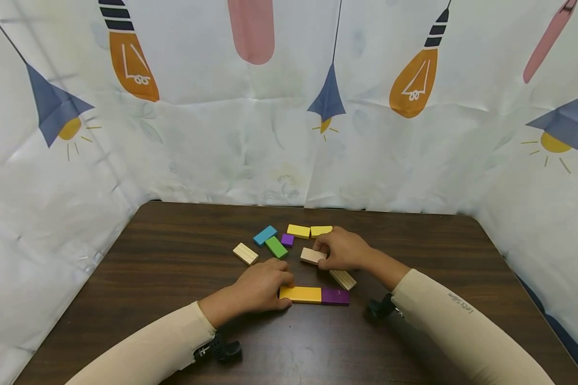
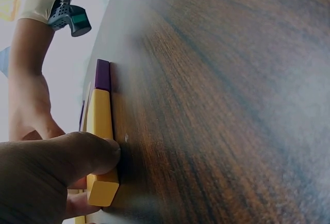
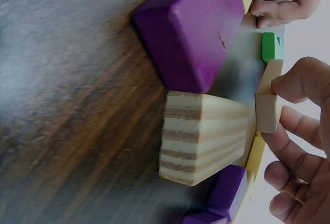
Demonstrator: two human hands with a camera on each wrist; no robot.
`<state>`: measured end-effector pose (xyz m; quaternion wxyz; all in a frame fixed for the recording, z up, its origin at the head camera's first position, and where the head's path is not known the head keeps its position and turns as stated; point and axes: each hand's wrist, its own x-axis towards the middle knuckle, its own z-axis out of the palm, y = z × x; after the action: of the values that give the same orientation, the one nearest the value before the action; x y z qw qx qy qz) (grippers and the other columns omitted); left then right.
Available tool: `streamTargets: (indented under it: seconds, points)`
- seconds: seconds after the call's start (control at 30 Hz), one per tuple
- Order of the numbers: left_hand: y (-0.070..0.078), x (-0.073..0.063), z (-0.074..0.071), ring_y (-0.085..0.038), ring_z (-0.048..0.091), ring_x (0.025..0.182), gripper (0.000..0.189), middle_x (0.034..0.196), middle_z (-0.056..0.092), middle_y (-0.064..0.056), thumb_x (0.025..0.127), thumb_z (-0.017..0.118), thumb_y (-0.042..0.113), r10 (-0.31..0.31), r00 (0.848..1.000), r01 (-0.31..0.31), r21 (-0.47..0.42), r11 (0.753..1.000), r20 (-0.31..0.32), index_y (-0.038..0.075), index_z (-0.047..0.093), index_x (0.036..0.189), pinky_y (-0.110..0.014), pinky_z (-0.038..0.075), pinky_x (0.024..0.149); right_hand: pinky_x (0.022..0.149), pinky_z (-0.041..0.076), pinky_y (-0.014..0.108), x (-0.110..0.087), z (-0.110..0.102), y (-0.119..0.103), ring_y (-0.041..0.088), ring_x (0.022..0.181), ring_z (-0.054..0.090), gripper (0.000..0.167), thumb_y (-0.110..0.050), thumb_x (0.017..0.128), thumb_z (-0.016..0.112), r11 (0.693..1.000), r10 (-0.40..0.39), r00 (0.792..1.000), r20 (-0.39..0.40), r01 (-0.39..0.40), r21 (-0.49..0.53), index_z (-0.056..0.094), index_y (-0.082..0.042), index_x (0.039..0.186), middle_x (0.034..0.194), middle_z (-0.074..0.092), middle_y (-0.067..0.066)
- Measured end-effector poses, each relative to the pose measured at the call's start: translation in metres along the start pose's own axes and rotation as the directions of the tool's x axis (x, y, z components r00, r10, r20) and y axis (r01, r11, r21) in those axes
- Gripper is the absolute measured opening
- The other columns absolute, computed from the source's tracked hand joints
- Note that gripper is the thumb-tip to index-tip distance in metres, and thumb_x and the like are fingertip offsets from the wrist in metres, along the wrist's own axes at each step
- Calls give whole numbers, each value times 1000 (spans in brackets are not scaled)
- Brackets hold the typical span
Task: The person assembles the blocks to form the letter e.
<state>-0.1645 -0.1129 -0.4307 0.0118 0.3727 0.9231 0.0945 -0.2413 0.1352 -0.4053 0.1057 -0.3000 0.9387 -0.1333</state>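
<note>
- Pinching the left end of an orange-yellow block (image 1: 302,294) with the left hand (image 1: 265,284), with thumb on the near side.
- Running in a straight row into a dark purple block (image 1: 334,297), end to end, roughly parallel to the far edge of the table (image 1: 183,230) and about midway between left and right edges.
- Pinching a plain wooden block (image 1: 312,256) with the right hand (image 1: 345,250), between row and far edge; leaving contact with the table unclear.
- Showing a striped wooden block (image 1: 343,279) just beyond the row's right end.
- Showing, farther toward the far edge, a pale wooden block (image 1: 245,254), a green block (image 1: 276,247), a blue block (image 1: 265,235), a small purple block (image 1: 287,240) and 2 bright yellow blocks (image 1: 298,231).
- Judging by layout, counting 2 blocks as already aligned, handling the plain wooden block as the current step, and leaving the scattered blocks apparently unarranged.
</note>
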Motion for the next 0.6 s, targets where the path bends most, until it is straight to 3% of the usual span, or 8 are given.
streamTargets:
  seconds: [0.6]
  points:
    - [0, -1, 1, -15, 55, 90, 27, 95, 57, 6, 82, 84, 41, 2, 1000, -2, -1, 1000, -10, 22, 76, 98, -34, 49, 73, 71, 47, 36, -5, 8, 6, 14, 91, 50, 18, -30, 85, 78, 1000, -9, 1000, 29, 9, 14, 74, -26, 103, 90, 60, -12]
